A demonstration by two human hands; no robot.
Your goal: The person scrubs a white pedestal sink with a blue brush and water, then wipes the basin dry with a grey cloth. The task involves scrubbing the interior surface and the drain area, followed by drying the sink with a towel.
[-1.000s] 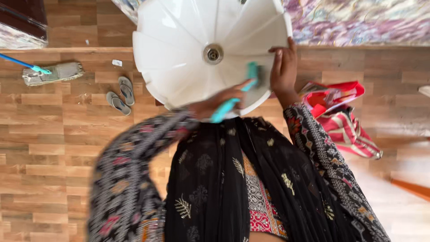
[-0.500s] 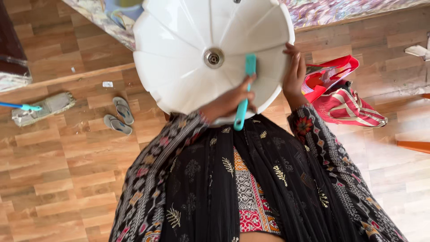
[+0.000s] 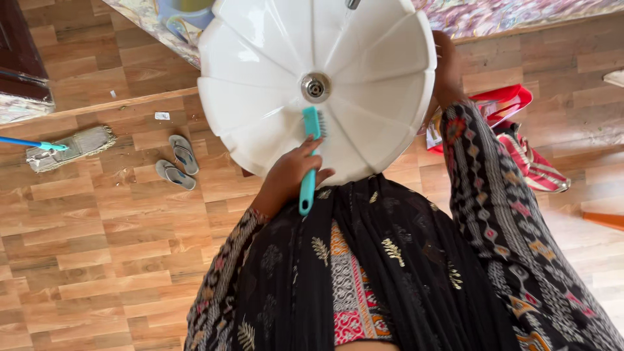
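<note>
At the upper centre of the frame, a white fluted wash basin (image 3: 273,78) fills the view, its metal drain (image 3: 315,86) near the middle of the bowl. A teal scrub brush (image 3: 310,156) lies against the inner wall of the basin, bristle head just below the drain, handle running down over the near rim.

The left hand (image 3: 286,175) is clenched around the brush handle at mid-length, fingers wrapped, thumb side toward the basin. The right hand (image 3: 447,68) is at the right rim of the basin, at the upper right of the bowl. It rests on the edge, but whether its fingers are curled over the rim or only pressed flat cannot be told, because the rim hides them.

Change since half a second ago: the brush head has moved from the lower right section of the bowl to the section directly below the drain, and the right hand has shifted higher along the rim. The contact zone of the bristles has therefore advanced leftward and toward the centre.

At the left of the frame, on the wooden floor (image 3: 97,260), lie a pair of grey sandals (image 3: 177,162) and a mop head (image 3: 68,148) with a blue handle. At the right edge, a red striped bag (image 3: 533,162) sits on the floor.
</note>
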